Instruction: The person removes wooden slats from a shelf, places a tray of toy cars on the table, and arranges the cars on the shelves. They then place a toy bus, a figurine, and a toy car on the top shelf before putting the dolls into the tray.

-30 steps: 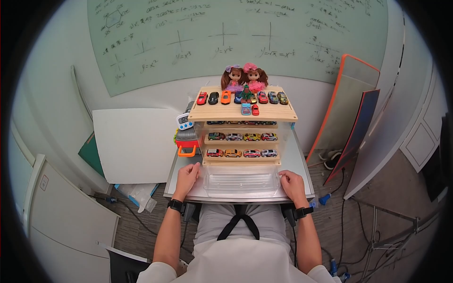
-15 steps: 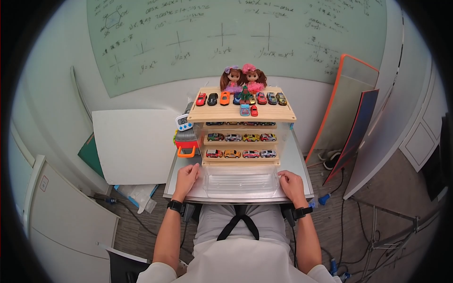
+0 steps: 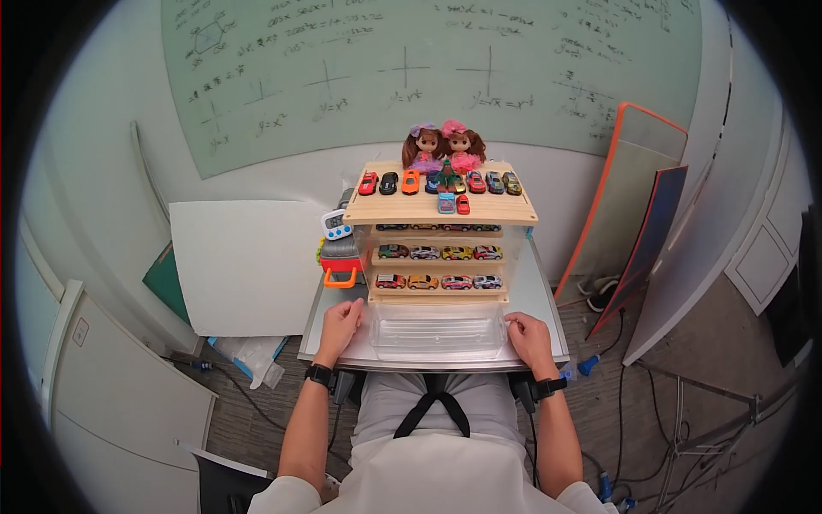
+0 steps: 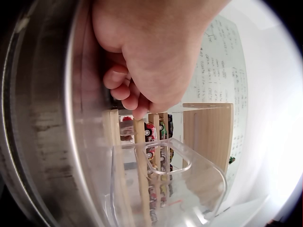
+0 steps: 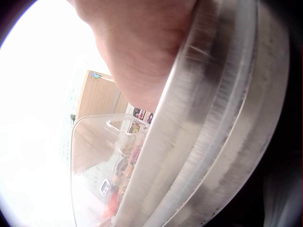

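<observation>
My left hand (image 3: pixel 342 331) rests on the tabletop to the left of a clear plastic bin (image 3: pixel 438 349), its fingers loosely curled around nothing. On the bin's other side lies my right hand (image 3: pixel 530 337), near its edge and holding nothing; its fingers are largely hidden in the right wrist view. Behind the bin stands a wooden display rack (image 3: pixel 441 206) with clear sides. Toy cars fill its tiers, among them a yellow car (image 3: pixel 422 282) on the lowest one. More cars, such as an orange one (image 3: pixel 411 182), line the top board, with two dolls (image 3: pixel 443 147) at the back.
Left of the rack are a white digital timer (image 3: pixel 336 225) and a red and grey toy case with an orange handle (image 3: pixel 340 279). The metal-edged table (image 3: pixel 548 343) stands before a wall with a written-on glass board (image 3: pixel 360 73). Cables (image 3: pixel 623 411) run across the floor.
</observation>
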Demonstrator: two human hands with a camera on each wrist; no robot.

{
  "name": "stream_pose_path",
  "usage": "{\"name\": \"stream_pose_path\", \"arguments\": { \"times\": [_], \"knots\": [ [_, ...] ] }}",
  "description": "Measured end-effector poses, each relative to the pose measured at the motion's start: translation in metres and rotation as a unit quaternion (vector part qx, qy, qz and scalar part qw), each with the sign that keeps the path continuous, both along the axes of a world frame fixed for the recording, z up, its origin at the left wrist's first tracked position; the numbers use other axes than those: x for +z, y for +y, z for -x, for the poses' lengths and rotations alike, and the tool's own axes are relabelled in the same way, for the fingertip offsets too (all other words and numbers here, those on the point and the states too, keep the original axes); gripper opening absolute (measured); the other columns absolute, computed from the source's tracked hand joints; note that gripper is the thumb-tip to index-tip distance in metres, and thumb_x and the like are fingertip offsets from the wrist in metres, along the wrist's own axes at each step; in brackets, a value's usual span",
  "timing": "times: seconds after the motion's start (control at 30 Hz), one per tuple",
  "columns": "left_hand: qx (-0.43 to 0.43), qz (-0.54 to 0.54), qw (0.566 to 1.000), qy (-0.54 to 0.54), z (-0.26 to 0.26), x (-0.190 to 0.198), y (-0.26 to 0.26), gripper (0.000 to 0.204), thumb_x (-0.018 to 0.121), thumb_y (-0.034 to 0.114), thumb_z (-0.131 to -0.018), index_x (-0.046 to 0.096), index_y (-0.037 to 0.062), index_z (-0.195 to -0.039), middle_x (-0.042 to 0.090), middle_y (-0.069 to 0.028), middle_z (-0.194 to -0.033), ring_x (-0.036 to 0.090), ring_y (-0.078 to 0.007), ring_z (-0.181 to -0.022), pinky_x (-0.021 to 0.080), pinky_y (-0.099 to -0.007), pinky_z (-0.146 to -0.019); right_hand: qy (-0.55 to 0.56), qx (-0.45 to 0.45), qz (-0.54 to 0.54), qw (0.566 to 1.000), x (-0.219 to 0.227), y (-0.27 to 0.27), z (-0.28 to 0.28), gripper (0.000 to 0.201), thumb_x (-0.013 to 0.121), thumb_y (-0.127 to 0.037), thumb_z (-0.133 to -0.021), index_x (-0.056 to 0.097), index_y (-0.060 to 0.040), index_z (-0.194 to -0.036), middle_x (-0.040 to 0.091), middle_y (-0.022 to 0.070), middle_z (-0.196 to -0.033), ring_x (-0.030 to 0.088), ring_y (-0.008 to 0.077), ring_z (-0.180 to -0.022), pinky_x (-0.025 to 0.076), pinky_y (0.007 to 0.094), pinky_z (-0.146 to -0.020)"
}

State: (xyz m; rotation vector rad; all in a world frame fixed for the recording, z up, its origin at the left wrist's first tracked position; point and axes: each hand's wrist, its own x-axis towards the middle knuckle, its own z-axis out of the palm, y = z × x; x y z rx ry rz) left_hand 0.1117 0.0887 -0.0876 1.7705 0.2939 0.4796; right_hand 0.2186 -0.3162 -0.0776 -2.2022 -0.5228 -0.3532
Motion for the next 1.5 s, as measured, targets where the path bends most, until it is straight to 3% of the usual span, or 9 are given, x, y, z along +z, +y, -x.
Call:
{"name": "stream_pose_path", "arguments": {
  "times": [0.57,0.63,0.73,1.5],
  "knots": [
    [0.008,-0.030,0.999,0.006,0.0012,-0.0015,0.0017,0.046,0.063,0.035,-0.106,0.063,0.0034,-0.071,0.054,0.0042,-0.060,0.045,-0.0043,-0.054,0.036,-0.0256,-0.050,0.000,0.001,-0.008,1.000,-0.0023,0.0005,-0.0009,0.020,0.061,-0.010,-0.091,0.078,-0.0071,-0.102,0.070,0.0196,-0.079,0.068,0.0346,-0.069,0.054,0.0421,-0.067],
    [0.007,-0.028,1.000,0.005,0.0006,-0.0015,0.0013,0.046,0.063,0.034,-0.106,0.063,0.0036,-0.071,0.054,0.0043,-0.060,0.045,-0.0041,-0.053,0.036,-0.0254,-0.050,-0.022,0.008,-0.023,0.999,-0.0059,0.0000,-0.0029,0.021,0.062,-0.009,-0.090,0.078,-0.0043,-0.102,0.066,0.0189,-0.071,0.065,0.0298,-0.062,0.051,0.0385,-0.063],
    [0.008,-0.006,1.000,0.012,0.0004,-0.0004,0.0007,0.046,0.063,0.034,-0.106,0.063,0.0041,-0.072,0.053,0.0046,-0.060,0.045,-0.0037,-0.053,0.036,-0.0248,-0.049,-0.024,0.007,-0.014,1.000,-0.0057,-0.0002,-0.0038,0.021,0.061,-0.010,-0.090,0.078,-0.0043,-0.102,0.066,0.0185,-0.071,0.065,0.0296,-0.062,0.051,0.0385,-0.063],
    [0.011,-0.005,1.000,0.006,0.0014,0.0013,-0.0008,0.044,0.063,0.033,-0.106,0.064,0.0035,-0.073,0.054,0.0041,-0.060,0.045,-0.0041,-0.054,0.036,-0.0247,-0.050,0.004,0.000,-0.007,1.000,-0.0023,0.0006,-0.0009,0.020,0.062,-0.011,-0.092,0.078,-0.0080,-0.103,0.068,0.0183,-0.074,0.067,0.0329,-0.066,0.053,0.0416,-0.065]
  ]
}}
